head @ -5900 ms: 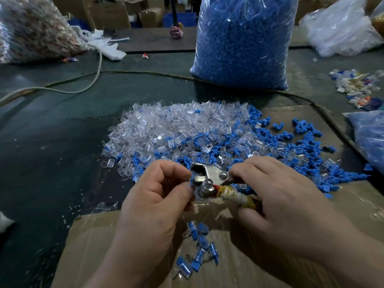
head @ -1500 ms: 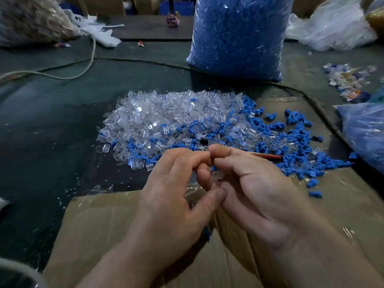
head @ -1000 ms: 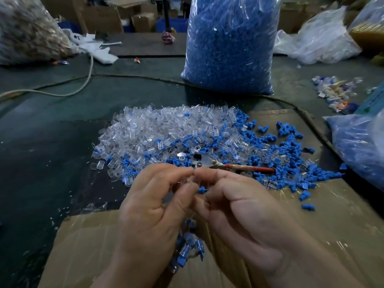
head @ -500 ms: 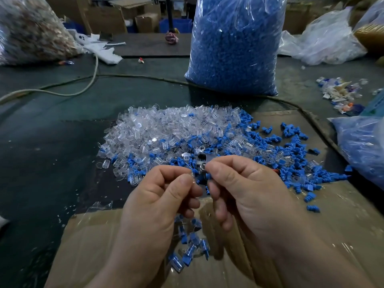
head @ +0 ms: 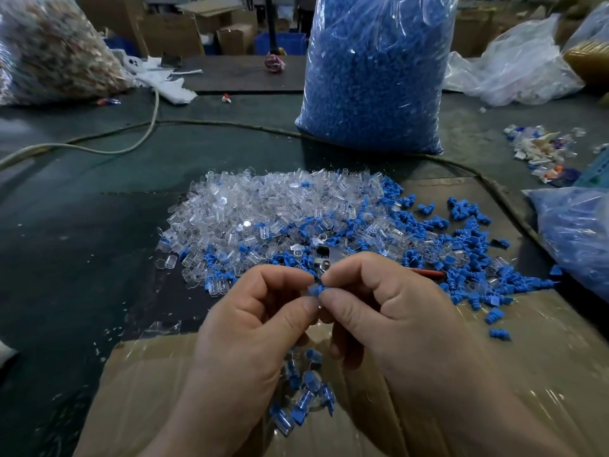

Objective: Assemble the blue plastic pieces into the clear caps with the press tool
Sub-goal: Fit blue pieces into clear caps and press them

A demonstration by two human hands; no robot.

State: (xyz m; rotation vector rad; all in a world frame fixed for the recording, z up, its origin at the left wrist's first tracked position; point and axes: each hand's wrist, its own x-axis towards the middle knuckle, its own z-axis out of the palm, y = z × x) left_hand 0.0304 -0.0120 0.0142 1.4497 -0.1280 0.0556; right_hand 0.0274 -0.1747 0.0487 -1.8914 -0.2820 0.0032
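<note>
In the head view, my left grip (head: 260, 328) and my right grip (head: 392, 311) meet in the middle, above the near cardboard box (head: 543, 374). Both are pinching, thumb against forefinger, one small blue piece (head: 315, 288) between the tips. Only a little of it shows; it looks ribbed and matte. Whether a clear cap is already on it I cannot tell, because my fingertips cover that place.

I judge that this is the step of joining by hand, before the pressing. The press tool (head: 324, 257) is in neither grip. It lies on the pile just beyond my fingers, its metal head to the left and its red handle (head: 425, 273) pointing right. The next move, I think, calls for one grip to keep the piece straight while the other takes the tool. The piece must sit square in the head, otherwise it may slip out.

The clear caps (head: 263, 209) lie in a heap on the bench (head: 82, 258), with the loose blue pieces (head: 468, 249) to the right of them. Some finished ones (head: 303, 400) lie on the box, near me, between my forearms. A big bag (head: 375, 77) of blue pieces stands far behind.
</note>
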